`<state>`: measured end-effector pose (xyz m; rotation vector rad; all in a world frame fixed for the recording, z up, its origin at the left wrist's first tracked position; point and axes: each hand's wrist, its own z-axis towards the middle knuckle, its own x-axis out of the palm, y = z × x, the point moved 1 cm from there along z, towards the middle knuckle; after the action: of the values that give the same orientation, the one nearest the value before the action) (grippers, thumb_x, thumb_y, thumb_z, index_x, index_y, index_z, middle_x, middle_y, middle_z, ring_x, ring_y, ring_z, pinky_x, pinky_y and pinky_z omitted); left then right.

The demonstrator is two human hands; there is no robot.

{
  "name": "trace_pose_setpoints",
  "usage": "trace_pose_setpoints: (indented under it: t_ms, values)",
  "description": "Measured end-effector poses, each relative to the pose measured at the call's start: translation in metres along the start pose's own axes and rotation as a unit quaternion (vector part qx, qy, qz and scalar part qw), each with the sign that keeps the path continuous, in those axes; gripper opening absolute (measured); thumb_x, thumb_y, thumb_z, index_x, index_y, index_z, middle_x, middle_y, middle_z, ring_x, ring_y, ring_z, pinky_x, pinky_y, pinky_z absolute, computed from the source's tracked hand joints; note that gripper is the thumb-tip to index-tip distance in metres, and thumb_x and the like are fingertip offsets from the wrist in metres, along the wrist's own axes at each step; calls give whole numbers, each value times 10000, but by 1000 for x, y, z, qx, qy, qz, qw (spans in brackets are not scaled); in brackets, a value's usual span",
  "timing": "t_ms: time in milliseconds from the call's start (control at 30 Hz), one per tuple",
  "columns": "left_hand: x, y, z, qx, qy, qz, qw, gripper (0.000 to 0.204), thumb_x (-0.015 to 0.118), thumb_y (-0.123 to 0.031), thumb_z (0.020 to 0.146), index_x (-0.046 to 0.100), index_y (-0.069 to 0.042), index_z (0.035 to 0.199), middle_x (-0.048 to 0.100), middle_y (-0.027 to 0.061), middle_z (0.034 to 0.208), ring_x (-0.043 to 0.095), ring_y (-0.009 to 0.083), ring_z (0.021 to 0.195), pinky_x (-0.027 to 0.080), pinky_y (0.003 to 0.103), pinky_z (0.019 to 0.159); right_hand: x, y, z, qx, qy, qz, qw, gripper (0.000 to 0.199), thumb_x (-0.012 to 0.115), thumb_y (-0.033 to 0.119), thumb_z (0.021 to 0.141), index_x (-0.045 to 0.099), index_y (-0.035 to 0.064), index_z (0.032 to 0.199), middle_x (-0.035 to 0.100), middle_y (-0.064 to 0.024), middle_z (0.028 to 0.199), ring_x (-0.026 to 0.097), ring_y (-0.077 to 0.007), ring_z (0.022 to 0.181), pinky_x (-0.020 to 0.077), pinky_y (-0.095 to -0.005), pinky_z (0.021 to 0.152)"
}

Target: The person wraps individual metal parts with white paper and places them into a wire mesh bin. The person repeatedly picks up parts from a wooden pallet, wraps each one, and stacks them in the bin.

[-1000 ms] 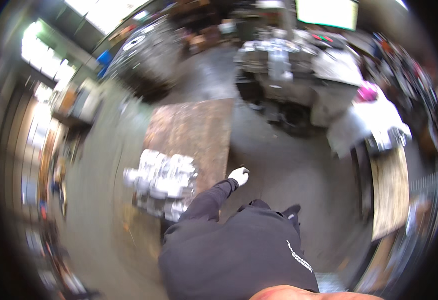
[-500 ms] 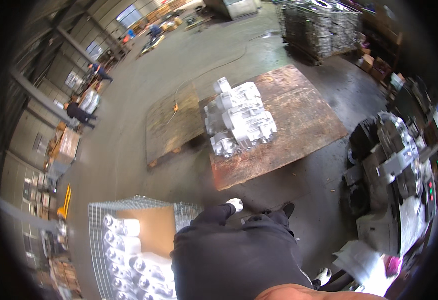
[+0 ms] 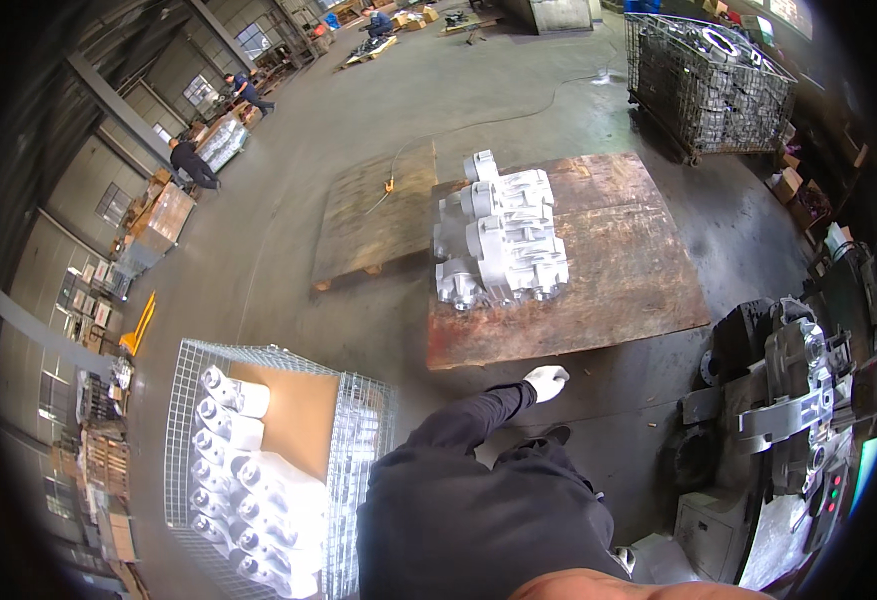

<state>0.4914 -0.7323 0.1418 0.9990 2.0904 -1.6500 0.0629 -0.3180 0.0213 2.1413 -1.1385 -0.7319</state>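
The white-gloved left hand point(image 3: 546, 383) hung before the wooden board point(image 3: 630, 255); I couldn't tell whether it was clenched or loose. Silvery castings point(image 3: 503, 242) lay clustered on that board, ahead and slightly left, apart from it. The right hand point(image 3: 624, 558) was mostly hidden, its grip unclear.

Left arm point(image 3: 470, 418) stretched forward, left hand point(image 3: 545, 383) gloved; right hand point(image 3: 623, 558) mostly hidden

- Left hand point(image 3: 546, 382) white-gloved, near wooden board point(image 3: 630, 265) edge
- Right hand point(image 3: 624, 558) mostly hidden beside torso point(image 3: 478, 510)
- Silver castings point(image 3: 508, 250) clustered on board's left side
- Wire cage point(image 3: 366, 420) lower left, white-silver parts point(image 3: 268, 495) inside
- Machine point(image 3: 793, 400) far right
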Motion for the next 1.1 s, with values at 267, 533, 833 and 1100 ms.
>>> trace_pose_setpoints:
  t_ms: [267,533,833,1100]
  values:
    - [71,13,-91,-110,-16,74,991,298,535,-256,884,703,-85,1061,698,182,1067,651,351,1046,508,421,911,-35,53,108,18,25,26,999,183,635,71,905,599,90,1083,652,-84,878,624,-200,675,569,-334,583]
    - [119,13,-176,-231,56,98,966,374,523,-259,851,704,-107,1142,707,159,1091,652,321,1073,498,411,952,-104,20,166,110,4,128,986,199,610,60,893,592,102,1087,634,-87,823,607,-207,633,555,-335,562]
    - [125,-33,-97,-128,12,77,989,321,525,-218,871,714,-97,1101,706,185,1062,662,342,1035,506,406,925,-73,61,147,27,-18,71,997,231,619,71,901,579,96,1127,634,-89,869,612,-205,671,557,-333,592]
    - [133,-68,-60,-78,35,64,994,294,527,-209,889,710,-85,1083,707,169,1085,661,332,1048,508,393,935,-63,77,123,-7,-38,93,995,261,628,81,908,568,90,1162,634,-92,909,617,-204,704,559,-331,618]
